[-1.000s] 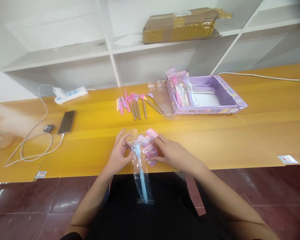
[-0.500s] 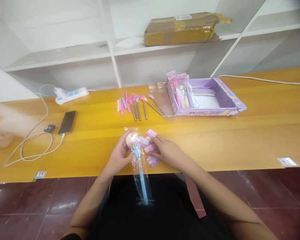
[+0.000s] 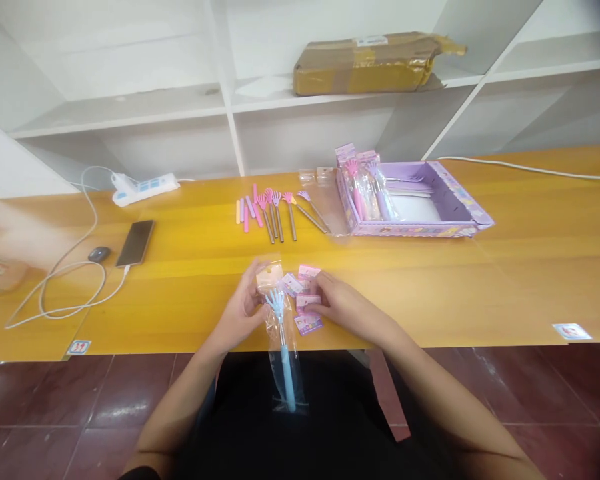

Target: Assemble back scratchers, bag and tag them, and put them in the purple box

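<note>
A blue back scratcher [image 3: 287,370] lies inside a clear plastic bag [image 3: 274,333], its hand-shaped head up and its handle hanging past the table edge. My left hand [image 3: 243,310] is closed on the upper left side of that bag. Right beside the bag, several small pink and purple printed cards [image 3: 309,325] are spread on the table. My right hand [image 3: 337,303] is over them, thumb and fingers pinched at one pink card [image 3: 306,301]; its fingertips partly cover the cards.
Loose back scratchers [image 3: 293,220] and coloured handle sleeves [image 3: 247,217] lie farther back. A purple display box [image 3: 410,230] holds bagged scratchers. To the left are a phone [image 3: 135,243], white cable, mouse-like black object [image 3: 99,254] and power strip [image 3: 147,189]. A taped carton [image 3: 365,67] sits on the shelf.
The view has shifted slightly. My left hand still holds the bagged blue back scratcher, and my right hand stays at the cards with its fingers moved a little.
</note>
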`<state>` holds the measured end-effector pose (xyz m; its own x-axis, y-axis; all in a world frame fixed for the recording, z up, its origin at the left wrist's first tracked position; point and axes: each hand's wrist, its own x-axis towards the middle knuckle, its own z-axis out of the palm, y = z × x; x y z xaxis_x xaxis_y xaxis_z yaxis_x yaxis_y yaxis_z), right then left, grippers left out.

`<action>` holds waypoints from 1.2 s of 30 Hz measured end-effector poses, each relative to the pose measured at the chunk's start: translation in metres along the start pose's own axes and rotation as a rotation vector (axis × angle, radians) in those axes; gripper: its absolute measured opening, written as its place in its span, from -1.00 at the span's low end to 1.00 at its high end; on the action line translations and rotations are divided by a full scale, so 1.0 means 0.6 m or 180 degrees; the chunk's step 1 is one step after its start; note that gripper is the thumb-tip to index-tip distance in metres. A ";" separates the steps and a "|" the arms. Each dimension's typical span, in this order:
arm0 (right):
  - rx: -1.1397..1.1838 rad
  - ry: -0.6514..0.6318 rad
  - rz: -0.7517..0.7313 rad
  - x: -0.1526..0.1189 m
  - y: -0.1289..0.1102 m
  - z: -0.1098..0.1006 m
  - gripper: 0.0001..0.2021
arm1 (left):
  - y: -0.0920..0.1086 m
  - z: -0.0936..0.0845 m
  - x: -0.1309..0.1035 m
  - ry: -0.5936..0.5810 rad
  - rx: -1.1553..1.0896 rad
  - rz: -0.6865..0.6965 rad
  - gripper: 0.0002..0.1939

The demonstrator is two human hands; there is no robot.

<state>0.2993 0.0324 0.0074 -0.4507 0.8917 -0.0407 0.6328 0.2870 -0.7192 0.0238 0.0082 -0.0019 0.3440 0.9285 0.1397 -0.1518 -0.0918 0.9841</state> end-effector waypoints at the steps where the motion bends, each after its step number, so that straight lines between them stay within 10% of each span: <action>1: 0.0114 -0.0003 -0.0009 0.000 -0.003 -0.003 -0.84 | 0.000 0.001 0.000 0.0004 0.0000 -0.0007 -0.09; 15: 0.0807 0.1238 -0.0846 0.064 -0.090 -0.028 -0.85 | 0.011 0.024 0.000 -0.0116 -0.0246 0.0266 -0.14; 36: 0.0602 0.1126 -0.1056 0.092 -0.090 -0.041 -0.90 | 0.015 0.014 -0.012 -0.0183 -0.0290 0.0418 -0.24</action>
<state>0.2556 0.0747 0.0613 -0.3465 0.8367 0.4241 0.3525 0.5351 -0.7677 0.0275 -0.0023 0.0071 0.3679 0.8883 0.2750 -0.2813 -0.1756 0.9434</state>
